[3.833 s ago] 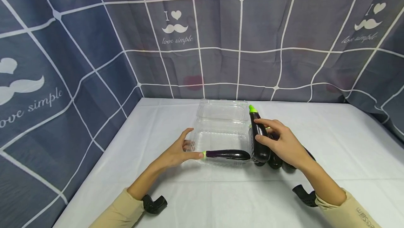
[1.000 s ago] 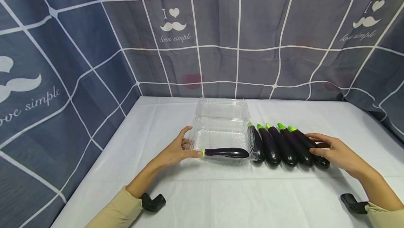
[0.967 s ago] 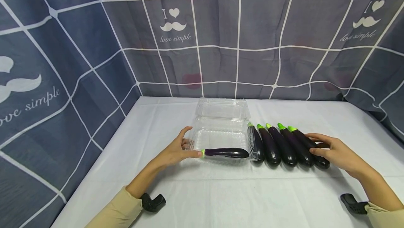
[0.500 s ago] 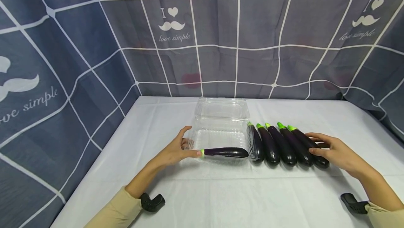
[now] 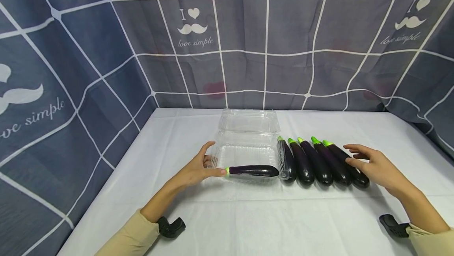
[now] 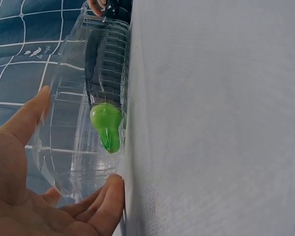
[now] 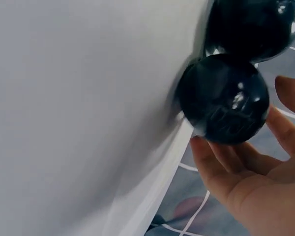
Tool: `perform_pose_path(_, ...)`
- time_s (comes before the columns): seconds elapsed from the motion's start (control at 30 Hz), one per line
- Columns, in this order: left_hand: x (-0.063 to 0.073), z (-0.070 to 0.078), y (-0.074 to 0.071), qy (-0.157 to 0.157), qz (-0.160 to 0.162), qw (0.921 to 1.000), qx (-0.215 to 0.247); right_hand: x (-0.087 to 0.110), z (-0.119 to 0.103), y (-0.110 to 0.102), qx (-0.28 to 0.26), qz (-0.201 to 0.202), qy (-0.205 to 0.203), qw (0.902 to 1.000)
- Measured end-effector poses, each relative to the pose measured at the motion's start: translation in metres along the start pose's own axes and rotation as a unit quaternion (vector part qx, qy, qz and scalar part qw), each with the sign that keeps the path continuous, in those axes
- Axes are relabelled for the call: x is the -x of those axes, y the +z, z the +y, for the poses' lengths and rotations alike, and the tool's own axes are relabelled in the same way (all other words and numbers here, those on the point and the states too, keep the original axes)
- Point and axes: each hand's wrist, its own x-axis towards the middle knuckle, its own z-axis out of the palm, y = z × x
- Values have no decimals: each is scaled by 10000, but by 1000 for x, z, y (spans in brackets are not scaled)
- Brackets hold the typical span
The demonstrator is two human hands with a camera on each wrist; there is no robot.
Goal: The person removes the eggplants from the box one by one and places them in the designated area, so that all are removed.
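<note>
A clear plastic clamshell box [image 5: 248, 155] lies with its lid raised at the back. Along its front wall lies one dark eggplant [image 5: 253, 170], its green cap [image 6: 106, 120] toward the left. My left hand [image 5: 193, 171] holds the box's left end, thumb at the near corner and fingers along the side. Several more eggplants [image 5: 303, 165] lie side by side right of the box, green caps pointing away. At the right end of this row, my right hand [image 5: 376, 165] is beside the outermost eggplant [image 5: 358, 178], its fingers loosely bent and gripping nothing.
A white cloth [image 5: 248, 224] covers the table. Grey checked curtains [image 5: 241, 71] rise behind it and at both sides. Black wrist mounts [image 5: 172, 227] hang at both forearms.
Earlier my right hand gripped an eggplant at the box's right side. The eggplants there now lie spread in a row, and that hand has moved right and just eased off the outermost one.
</note>
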Motion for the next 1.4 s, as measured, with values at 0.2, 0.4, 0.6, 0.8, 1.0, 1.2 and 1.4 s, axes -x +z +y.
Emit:
perform_pose_path(0.2, -1, 1, 0, 0, -37, 10000, 58, -1, -8, 0, -27, 514, -147, 9986)
perform_pose_path(0.4, -1, -1, 0, -7, -33, 10000, 91, -3, -22, 0, -224, 855, -245, 9958)
perform_pose_path(0.6, 0, -1, -1, 38, -62, 10000, 67, -4, -41, 9, -330, 876, -531, 9942)
perform_pose_path(0.8, 0, -1, -1, 9, -20, 10000, 1, -7, -63, 17, -530, 858, -963, 9902)
perform_pose_path(1.0, 0, -1, -1, -16, 40, 10000, 16, -10, -88, 20, -742, 663, -1216, 9876)
perform_pose_path(1.2, -1, -1, 1, -13, 32, 10000, 43, -12, -107, 30, -537, 658, -1557, 9841)
perform_pose_path(1.4, -1, -2, 1, 5, 69, 10000, 33, -21, -121, 38, -691, 544, -1917, 9775)
